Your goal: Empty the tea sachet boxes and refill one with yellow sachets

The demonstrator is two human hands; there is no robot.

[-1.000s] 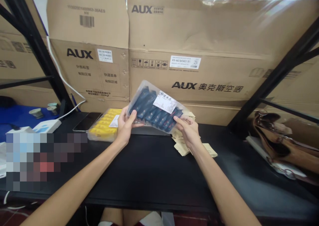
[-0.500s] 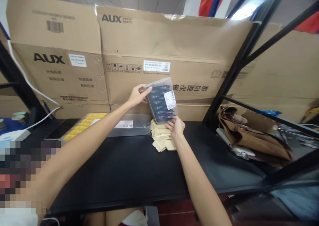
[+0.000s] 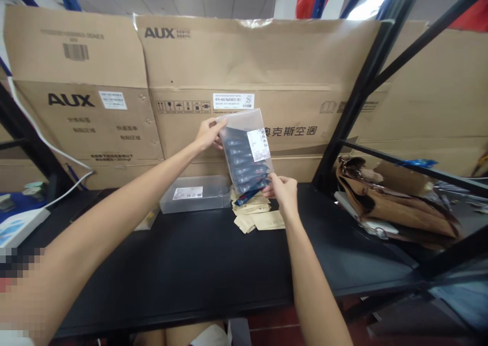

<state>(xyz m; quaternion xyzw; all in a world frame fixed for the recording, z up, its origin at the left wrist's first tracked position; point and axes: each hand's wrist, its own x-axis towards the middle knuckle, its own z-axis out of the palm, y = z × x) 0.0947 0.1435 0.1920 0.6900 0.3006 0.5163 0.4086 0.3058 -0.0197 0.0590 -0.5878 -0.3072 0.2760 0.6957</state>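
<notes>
A clear plastic box (image 3: 240,119) with a white label is tilted above the table, dark blue sachets (image 3: 244,157) stacked inside. My left hand (image 3: 209,135) grips its upper left corner, thumb in front. At the lower right corner, my right hand (image 3: 282,191) has its fingers closed on the box's edge; its fingertips are partly hidden. One blue sachet (image 3: 246,198) pokes out of the box's lower end. Right below lies a loose pile of beige paper packets (image 3: 247,220) on the black table (image 3: 213,264).
Another clear plastic box (image 3: 217,196) with a label lies behind my left forearm. Cardboard sheets (image 3: 236,56) form the back wall. A brown bag (image 3: 396,208) sits at the right, beyond a black metal post (image 3: 351,112). A white power strip (image 3: 23,226) is at the left.
The blue sachets have slid down inside the box, leaving a wider gap at its top, and one now sticks out below. My right hand has shifted slightly right.
</notes>
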